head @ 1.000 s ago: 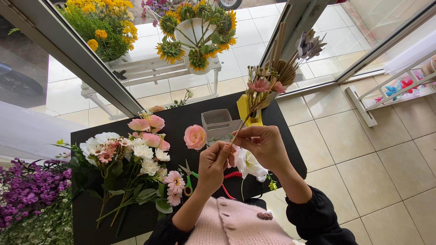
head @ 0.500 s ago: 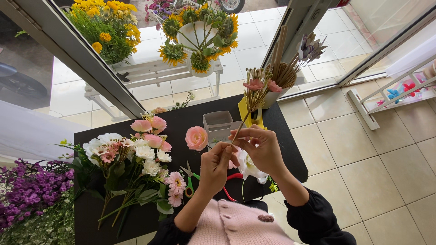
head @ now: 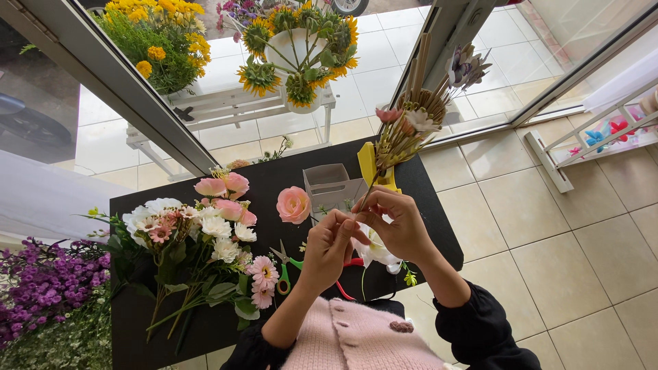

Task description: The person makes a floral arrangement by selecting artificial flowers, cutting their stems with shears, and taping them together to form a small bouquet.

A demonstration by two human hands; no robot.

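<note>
Head view: right hand [head: 401, 226] at frame centre, fingers pinched around thin stems of dried sprig bundle [head: 404, 133]; straw-coloured, wiry, spiky, one pink bud on top. Left hand [head: 329, 247] alongside, fingertips pressed together at same stems. Black matte table [head: 439, 226] below. Soft pink rose [head: 293, 204] left of hands. Green-handled scissors [head: 282, 267] partly hidden under left wrist. White bloom under right hand mostly covered.

Bouquet [head: 199, 233] left of scissors [head: 284, 267]
</note>
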